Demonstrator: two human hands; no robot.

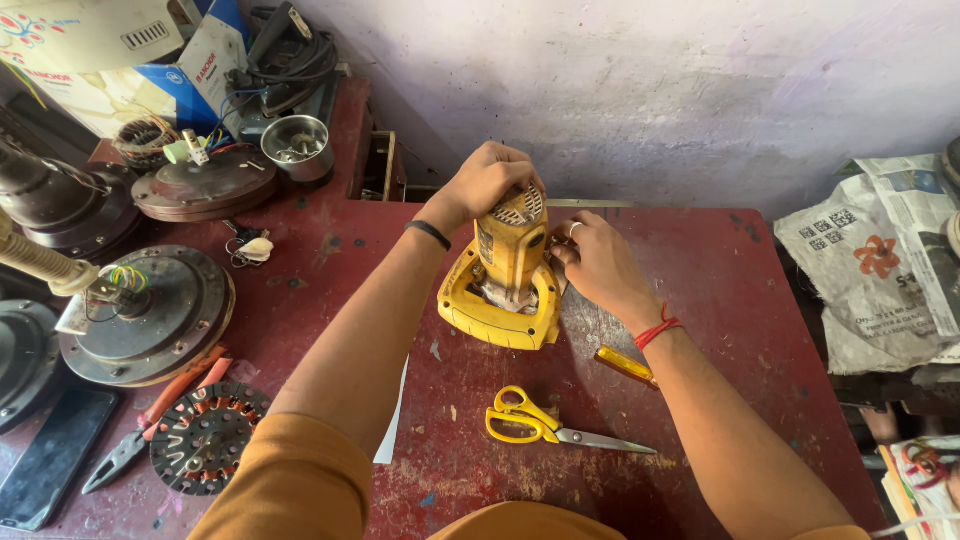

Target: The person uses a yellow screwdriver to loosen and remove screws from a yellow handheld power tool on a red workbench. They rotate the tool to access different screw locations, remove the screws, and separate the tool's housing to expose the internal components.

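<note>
A worn, dark red wooden workbench [720, 300] is filling the scene beneath a pale, scuffed wall, its paint chipping in patches. Along the bench's left edge, round grey metal ceiling-fan motor housings [150, 315] are lying with coloured wires showing, one near a copper-wound black stator disc [205, 437]. To the right, crumpled printed newspaper [880, 260] is resting just off the bench.

At the centre, a yellow plastic power-tool body with a looped handle [505, 285] is standing upright on the bench, its vented grey end cap pointing up. The left hand [485, 180] is closing its fingers over the top of the tool, gripping it around the cap. The right hand [598, 265], wearing a ring and a red thread at the wrist, is pressing against the tool's right side with fingers curled narrow; whether they are pinching anything small cannot be told.

Nearer the person, yellow-handled steel scissors [545, 425] are lying shut on the bench, well apart from the tool. A screwdriver with an amber handle [625, 366] is lying just under the right wrist. At far left, red-handled pliers [150, 420] are resting beside a black phone [50, 460].
</note>
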